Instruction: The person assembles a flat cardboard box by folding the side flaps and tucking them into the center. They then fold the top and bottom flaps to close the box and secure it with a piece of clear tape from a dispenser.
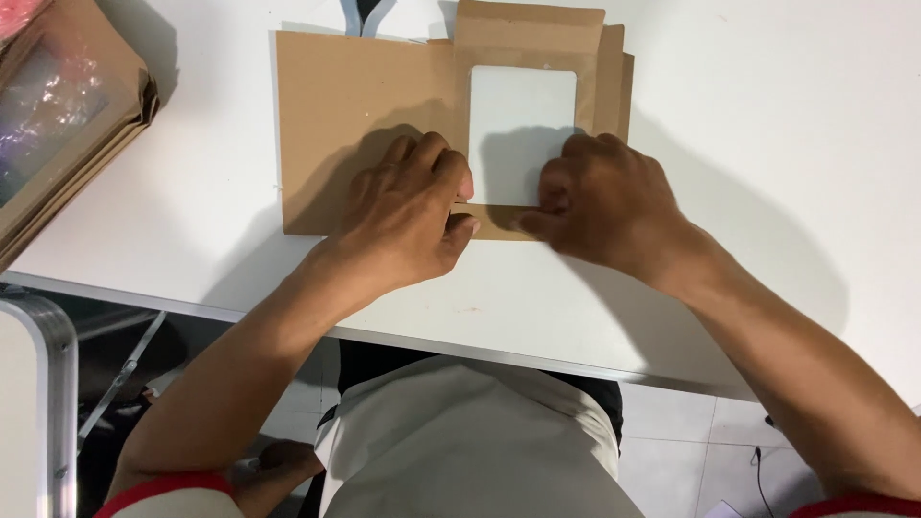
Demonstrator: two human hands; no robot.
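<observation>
Mid-frame on the white surface, the left hand presses curled fingers on a flat cardboard box; the right hand pinches its lower flap.

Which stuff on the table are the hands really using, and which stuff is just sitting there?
In use:
- flat brown cardboard box blank with a rectangular window, pressed down by the left hand and right hand

Just lying about:
- stack of brown windowed cardboard boxes at the table's left edge
- white table
- pale grey looped strap peeking out beyond the blank
</observation>
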